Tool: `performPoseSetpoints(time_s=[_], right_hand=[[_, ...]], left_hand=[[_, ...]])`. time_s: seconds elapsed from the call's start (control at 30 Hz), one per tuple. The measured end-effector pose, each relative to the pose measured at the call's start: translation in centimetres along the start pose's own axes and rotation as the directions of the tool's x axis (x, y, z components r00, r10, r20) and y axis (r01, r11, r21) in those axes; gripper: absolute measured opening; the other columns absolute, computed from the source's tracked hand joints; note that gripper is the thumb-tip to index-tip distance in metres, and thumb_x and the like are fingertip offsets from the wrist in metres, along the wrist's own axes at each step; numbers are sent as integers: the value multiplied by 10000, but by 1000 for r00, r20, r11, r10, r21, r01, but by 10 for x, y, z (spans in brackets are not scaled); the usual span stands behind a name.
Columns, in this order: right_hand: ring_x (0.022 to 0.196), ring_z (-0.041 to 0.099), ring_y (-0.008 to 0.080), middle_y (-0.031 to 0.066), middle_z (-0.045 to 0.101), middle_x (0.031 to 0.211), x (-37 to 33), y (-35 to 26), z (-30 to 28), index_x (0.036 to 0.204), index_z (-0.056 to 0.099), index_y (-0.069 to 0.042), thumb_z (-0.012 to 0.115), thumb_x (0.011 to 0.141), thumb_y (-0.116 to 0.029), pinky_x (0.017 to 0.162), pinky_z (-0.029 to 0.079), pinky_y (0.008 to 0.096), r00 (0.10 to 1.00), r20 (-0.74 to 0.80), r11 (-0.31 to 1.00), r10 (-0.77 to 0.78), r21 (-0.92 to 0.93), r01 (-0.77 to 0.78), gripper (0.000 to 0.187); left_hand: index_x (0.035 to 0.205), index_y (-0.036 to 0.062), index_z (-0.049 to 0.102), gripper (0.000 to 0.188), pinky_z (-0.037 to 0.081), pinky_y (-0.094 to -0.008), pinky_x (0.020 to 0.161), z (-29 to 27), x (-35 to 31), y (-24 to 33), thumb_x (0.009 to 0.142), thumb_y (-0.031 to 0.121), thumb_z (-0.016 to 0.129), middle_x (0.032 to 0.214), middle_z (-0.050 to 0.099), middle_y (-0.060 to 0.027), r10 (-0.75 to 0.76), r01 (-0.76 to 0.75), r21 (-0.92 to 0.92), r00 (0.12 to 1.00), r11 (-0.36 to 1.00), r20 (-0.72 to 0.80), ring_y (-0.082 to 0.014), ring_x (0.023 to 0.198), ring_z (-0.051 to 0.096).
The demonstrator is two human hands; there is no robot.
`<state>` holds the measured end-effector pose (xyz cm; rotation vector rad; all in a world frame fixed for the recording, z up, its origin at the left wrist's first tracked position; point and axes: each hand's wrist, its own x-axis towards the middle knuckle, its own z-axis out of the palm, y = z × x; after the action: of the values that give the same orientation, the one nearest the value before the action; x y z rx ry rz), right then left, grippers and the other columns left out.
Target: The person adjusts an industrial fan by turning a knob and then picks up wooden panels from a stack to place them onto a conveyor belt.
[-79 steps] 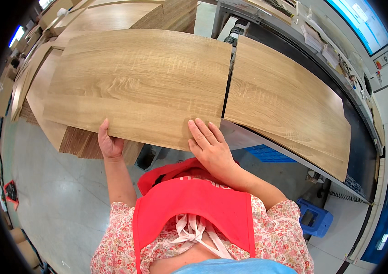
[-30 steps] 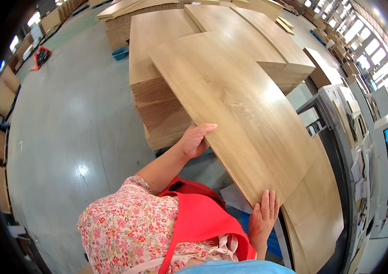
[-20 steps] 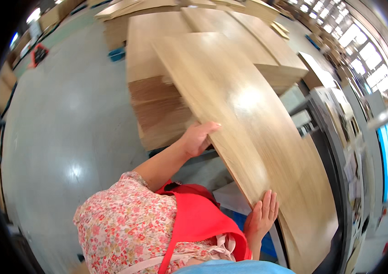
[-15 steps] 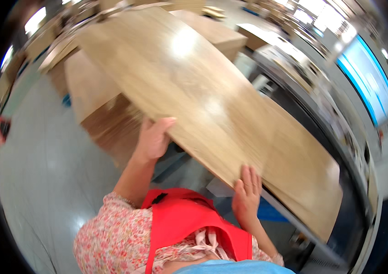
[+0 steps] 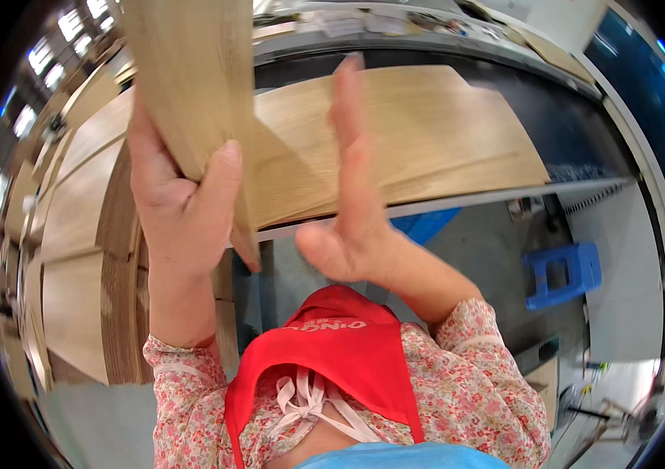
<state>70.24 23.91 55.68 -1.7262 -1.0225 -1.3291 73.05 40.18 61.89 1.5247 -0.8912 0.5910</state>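
Note:
My left hand [image 5: 184,199] is closed round the edge of a wood-grain board [image 5: 191,70], thumb on one side and fingers on the other. The board is tilted up and runs out of the picture at the top, its lower corner pointing down beside my wrist. My right hand [image 5: 356,187], slightly blurred, is raised in the air with its fingers stretched and holds nothing. Behind it, another wood-grain board [image 5: 434,125] lies flat on a black work surface [image 5: 547,129], partly covered by the held board and my hand.
Stacks of wood boards [image 5: 74,313] stand at my left. A blue plastic stool [image 5: 563,273] is under the work surface at the right, near a coiled black cord [image 5: 594,198]. Papers [image 5: 340,23] lie on the far ledge. A fan [image 5: 649,418] stands at the lower right.
My view has swung right. The board my left hand holds has gone from lying slanted across to tilted up at the left. My right hand has come off the board's edge and risen.

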Motion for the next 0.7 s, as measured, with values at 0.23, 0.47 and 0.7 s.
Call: performPoseSetpoints(time_s=[0.23,0.47,0.7], right_hand=[[1374,49,297,252,-18,1481,10,-7,-62,1384,-80,142,467,908,-165,1109,26,372,809,-561,889,177,-261,-376,787],[1374,-75,418,361,-56,1447,-73,3,-100,1355,-74,176,484,900,-186,1102,-55,449,379,-791,744,480,138,-654,806],[1324,209,469,290,268,1421,-154,-8,-158,1351,302,64,545,875,-297,1071,178,528,139,-480,-172,866,-546,-820,645]], left_hand=[[1333,80,456,711,306,-415,1059,99,-13,9,660,-139,524,1368,447,-158,35,-60,31,850,998,526,-348,1299,377],[1284,140,503,651,249,-556,1056,165,-28,-7,679,-90,564,1371,441,-129,-81,-194,260,633,946,770,-365,1303,352],[1368,123,399,617,158,-570,1081,206,-73,-76,810,258,625,1465,297,-129,-382,-261,520,434,813,816,-357,1373,195]])
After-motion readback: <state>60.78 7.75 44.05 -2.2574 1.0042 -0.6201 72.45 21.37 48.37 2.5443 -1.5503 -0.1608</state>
